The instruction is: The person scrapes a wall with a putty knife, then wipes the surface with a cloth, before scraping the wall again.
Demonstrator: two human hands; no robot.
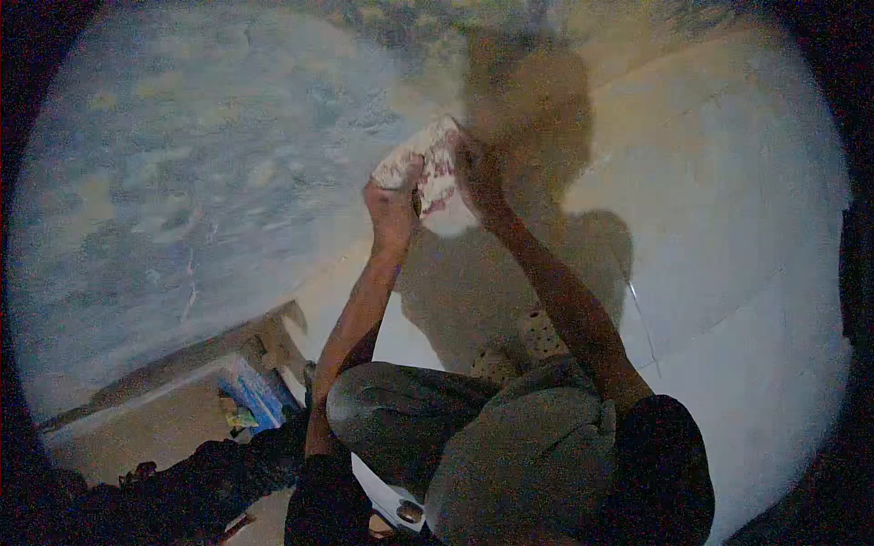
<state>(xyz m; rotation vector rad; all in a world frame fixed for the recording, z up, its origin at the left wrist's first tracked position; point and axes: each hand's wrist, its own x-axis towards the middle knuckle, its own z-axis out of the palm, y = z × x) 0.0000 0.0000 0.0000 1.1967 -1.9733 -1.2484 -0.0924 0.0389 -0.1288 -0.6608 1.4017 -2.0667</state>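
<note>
A piece of pale cloth (439,189) with reddish-brown patches, probably fabric though the grainy picture leaves this unsure, is held up in front of me. My left hand (391,211) grips its left side, the thumb pressed on the front. On the other side my right hand (479,177) is closed at the cloth's right edge; its fingers are dark and partly hidden in shadow. Both arms reach forward over my bent knees.
Perforated shoes (543,335) show just beyond my knees on the pale tiled floor (728,364). At lower left lies a cardboard box (155,423) with a blue printed item (259,391), beside dark bunched fabric (191,482). A worn, stained wall (182,182) rises at left.
</note>
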